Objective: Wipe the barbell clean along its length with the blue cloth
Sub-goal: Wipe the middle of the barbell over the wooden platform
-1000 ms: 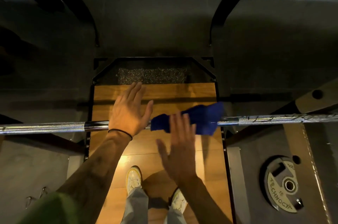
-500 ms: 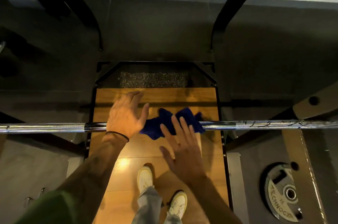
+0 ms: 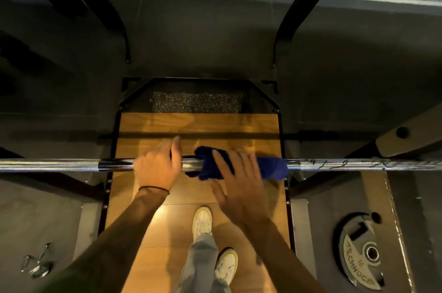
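Chrome barbell (image 3: pixel 71 165): one, lying level across the view from edge to edge, above the wooden platform (image 3: pixel 198 125).
Blue cloth (image 3: pixel 272 168): one, draped over the bar's smooth middle section, bunched at its left end.
Hands: two, both at the bar.
Left hand (image 3: pixel 156 168): curled over the bar, fingers wrapped down its far side, just left of the cloth and apart from it; a thin dark band circled the wrist.
Right hand (image 3: pixel 239 185): fingers straight and spread, pressing on the cloth's near side from above, thumb hanging free below the bar.
Shoes (image 3: pixel 202 221): two, pale, standing on the platform under the bar.
Weight plate (image 3: pixel 358 252): one, flat on the floor at lower right.
Spring collar (image 3: pixel 35 266): metal clips at lower left; count could not be told.
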{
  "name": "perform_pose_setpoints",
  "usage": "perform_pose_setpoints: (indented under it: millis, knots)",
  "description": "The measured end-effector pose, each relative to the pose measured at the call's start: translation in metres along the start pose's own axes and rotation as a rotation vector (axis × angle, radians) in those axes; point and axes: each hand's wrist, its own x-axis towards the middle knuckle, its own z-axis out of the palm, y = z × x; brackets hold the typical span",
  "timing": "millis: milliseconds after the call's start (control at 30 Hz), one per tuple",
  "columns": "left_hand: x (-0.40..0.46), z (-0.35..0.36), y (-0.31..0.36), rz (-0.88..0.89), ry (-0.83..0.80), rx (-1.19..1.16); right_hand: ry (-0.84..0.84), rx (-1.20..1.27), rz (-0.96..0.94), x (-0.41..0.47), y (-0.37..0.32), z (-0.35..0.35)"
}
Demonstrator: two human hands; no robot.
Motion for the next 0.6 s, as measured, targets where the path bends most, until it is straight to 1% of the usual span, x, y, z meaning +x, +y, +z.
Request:
perform_pose_setpoints:
  millis: [33, 100, 167, 233, 267, 300, 367, 400, 433, 467, 500, 533, 567, 600]
  knots:
    - [-0.002, -0.002, -0.003, 0.085, -0.019, 0.002, 0.015, -0.007, 0.025, -0.004, 0.02, -0.002]
    - [-0.002, 0.0, -0.006, 0.19, -0.044, 0.056, 0.096, -0.022, 0.197, -0.013, 0.059, -0.009]
    - [-0.001, 0.003, -0.006, 0.18, -0.063, 0.102, 0.195, 0.018, 0.408, -0.015, 0.067, -0.012]
    - [0.005, 0.0, -0.004, 0.158, -0.126, 0.113, 0.249, 0.129, 0.563, -0.005, 0.036, -0.006]
    - [0.006, -0.001, -0.003, 0.149, -0.16, 0.126, 0.24, 0.16, 0.541, 0.001, 0.013, -0.004]
    - [0.007, -0.004, 0.0, 0.145, -0.187, 0.147, 0.212, 0.17, 0.436, 0.004, -0.009, 0.0]
    - [0.016, -0.013, 0.005, 0.136, -0.273, 0.225, 0.11, 0.161, 0.151, -0.002, -0.039, 0.007]
    - [0.024, -0.016, 0.007, 0.112, -0.379, 0.263, 0.05, 0.12, 0.035, -0.004, -0.034, 0.007]
    - [0.034, -0.019, 0.01, 0.106, -0.534, 0.313, 0.019, 0.073, -0.045, -0.004, -0.017, 0.005]
    - [0.041, -0.02, 0.012, 0.11, -0.665, 0.312, 0.012, 0.029, -0.08, -0.005, 0.004, 0.002]
    - [0.048, -0.019, 0.015, 0.05, -0.842, 0.28, 0.029, 0.0, -0.049, -0.007, 0.026, -0.001]
    - [0.058, -0.019, 0.018, -0.081, -1.023, 0.218, 0.071, -0.002, 0.048, -0.009, 0.048, -0.006]
    - [0.065, -0.021, 0.02, -0.27, -1.131, 0.095, 0.137, 0.013, 0.184, -0.012, 0.066, -0.01]
    - [0.069, -0.023, 0.021, -0.412, -1.185, -0.013, 0.21, 0.037, 0.328, -0.014, 0.073, -0.013]
